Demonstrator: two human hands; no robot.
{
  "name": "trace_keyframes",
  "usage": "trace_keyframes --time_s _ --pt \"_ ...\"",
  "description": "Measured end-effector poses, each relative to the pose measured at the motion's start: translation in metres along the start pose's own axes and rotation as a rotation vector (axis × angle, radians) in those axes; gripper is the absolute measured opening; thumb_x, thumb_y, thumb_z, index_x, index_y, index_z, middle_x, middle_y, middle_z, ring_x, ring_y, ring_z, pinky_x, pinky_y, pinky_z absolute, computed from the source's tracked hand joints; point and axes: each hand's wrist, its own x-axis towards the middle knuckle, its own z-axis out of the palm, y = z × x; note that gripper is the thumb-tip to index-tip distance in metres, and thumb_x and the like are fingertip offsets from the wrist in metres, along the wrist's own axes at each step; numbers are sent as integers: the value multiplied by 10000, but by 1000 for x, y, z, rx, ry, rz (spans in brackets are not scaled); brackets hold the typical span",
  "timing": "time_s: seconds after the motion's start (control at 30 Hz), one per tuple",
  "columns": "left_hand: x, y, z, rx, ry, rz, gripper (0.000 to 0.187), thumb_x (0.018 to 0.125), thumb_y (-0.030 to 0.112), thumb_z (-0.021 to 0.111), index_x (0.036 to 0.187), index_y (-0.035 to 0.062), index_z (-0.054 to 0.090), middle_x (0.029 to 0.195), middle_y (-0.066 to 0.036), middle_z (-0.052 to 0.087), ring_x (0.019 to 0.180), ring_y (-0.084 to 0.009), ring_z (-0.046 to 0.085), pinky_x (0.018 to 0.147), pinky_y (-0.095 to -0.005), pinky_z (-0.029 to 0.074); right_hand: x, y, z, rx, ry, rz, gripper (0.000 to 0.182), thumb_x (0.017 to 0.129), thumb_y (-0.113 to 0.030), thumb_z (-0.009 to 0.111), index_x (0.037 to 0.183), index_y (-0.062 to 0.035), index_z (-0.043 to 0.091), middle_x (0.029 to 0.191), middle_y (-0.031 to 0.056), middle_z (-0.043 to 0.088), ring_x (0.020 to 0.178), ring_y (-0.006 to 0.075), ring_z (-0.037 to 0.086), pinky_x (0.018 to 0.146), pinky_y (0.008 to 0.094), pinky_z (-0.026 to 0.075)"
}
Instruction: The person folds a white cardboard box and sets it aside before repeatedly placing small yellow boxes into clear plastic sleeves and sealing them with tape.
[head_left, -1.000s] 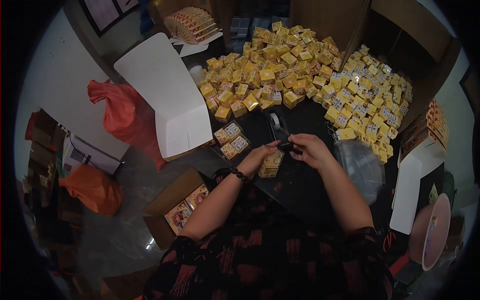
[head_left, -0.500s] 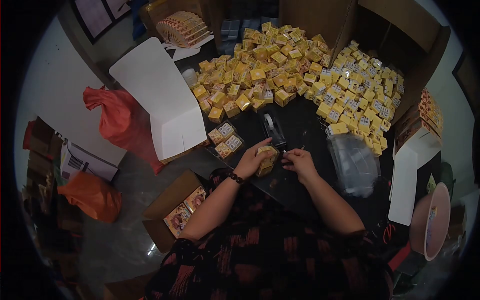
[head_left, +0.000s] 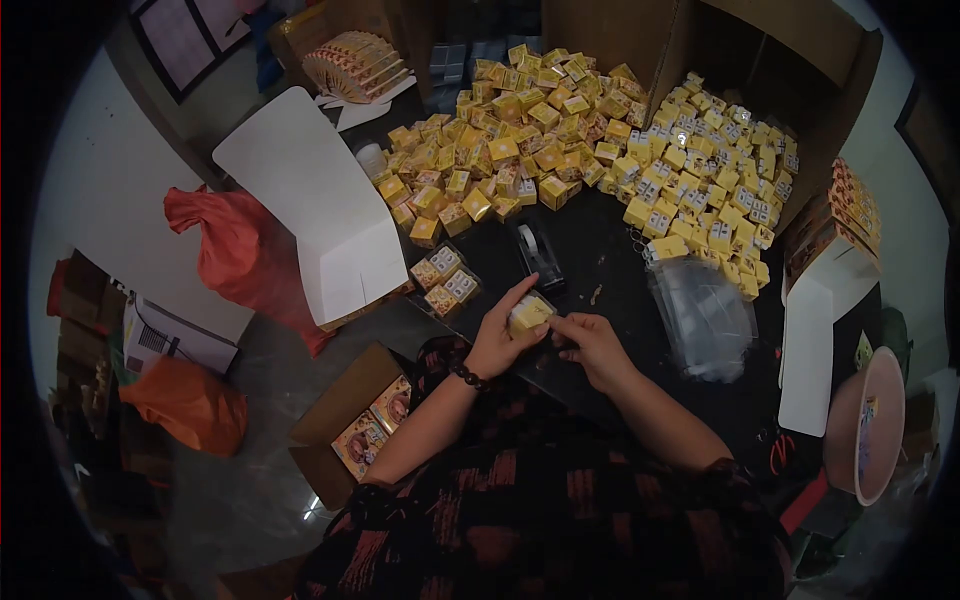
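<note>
My left hand [head_left: 500,338] is closed around a small yellow box [head_left: 531,312], with a yellow face turned up. Fingertips of my right hand [head_left: 594,347] are pinched together at the right edge of that box; whatever they hold there is too small to make out. Just beyond the hands stands a black tape dispenser [head_left: 541,265] with a roll of tape [head_left: 528,238] in it. To the left of my hands, two clear-wrapped packs of small boxes [head_left: 450,279] lie at the table's edge.
Yellow boxes [head_left: 510,150] are heaped at the back, with a pile of yellow-and-white boxes [head_left: 710,190] to the right. Clear plastic bags [head_left: 705,320] lie right of my hands. White open display cartons [head_left: 352,268] flank the table. A brown carton [head_left: 325,415] sits lower left.
My left hand has turned the box so its yellow face shows. My right hand has moved from beside the tape dispenser to the box's right edge.
</note>
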Motion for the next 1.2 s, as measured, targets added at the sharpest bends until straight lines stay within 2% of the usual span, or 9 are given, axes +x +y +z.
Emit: trace_keyframes --time_s 0.1,0.2,0.27,0.47,0.5,0.57,0.7,1.0,1.2 --pt "-2 8 1 143 27 173 680 803 166 692 1394 59 374 1109 -47 529 986 -118 509 876 -251 422 0 2 5 -93 16 34 189 893 -256 615 787 -100 626 733 -27 586 682 67 540 631 225 422" --pt "-3 7 0 -85 -4 43 648 821 212 668 1379 52 382 1130 -62 521 1009 -116 508 875 -246 420 6 12 5 -217 -29 -168 211 881 -252 635 761 -78 628 708 -14 581 631 75 526 591 220 405" --pt "4 -5 -1 -427 25 -19 584 863 263 606 1360 45 393 1117 -61 544 998 -124 540 870 -248 433 9 12 2 -774 20 -297 223 859 -246 665 764 -46 640 711 6 579 595 82 497 573 234 393" --pt "31 -23 -17 -404 -91 -356 501 925 309 520 1342 46 432 1056 -38 595 953 -121 582 833 -254 464 82 -10 -23 -849 431 -698 194 842 -250 682 800 -61 667 762 9 599 633 80 481 575 245 386" --pt "31 -23 -17 -404 -91 -356 501 925 309 520 1342 46 432 1056 -38 595 953 -121 582 833 -254 464 85 -21 -22 -849 431 -699 194 842 -250 682 800 -61 667 762 9 599 633 80 481 575 245 386" --pt "32 -20 -17 -459 -47 -429 512 926 338 520 1337 42 446 1056 -37 596 952 -115 580 830 -251 462 87 -41 -21 -435 102 20 150 850 -228 673 802 -87 665 769 -17 598 667 67 483 579 235 378" --pt "33 -24 -17 -440 -65 -420 512 926 346 518 1333 42 453 1056 -34 595 950 -116 579 824 -253 465 72 -41 -22 -100 80 -42 102 857 -180 662 815 -87 660 772 -31 592 642 58 479 551 221 367" --pt "25 -19 -7 -668 109 -435 456 933 390 494 1270 83 507 1047 -23 592 946 -139 582 803 -301 487 58 11 -30 -509 287 -143 97 869 -137 640 836 -47 647 742 -13 570 588 54 467 505 208 353" --pt "4 -8 2 -840 248 -340 486 953 470 429 1289 121 465 1052 -21 576 979 -168 578 837 -343 496 -10 2 10 -96 19 -82 150 879 -175 637 794 -52 624 693 -34 522 577 44 427 527 187 331"
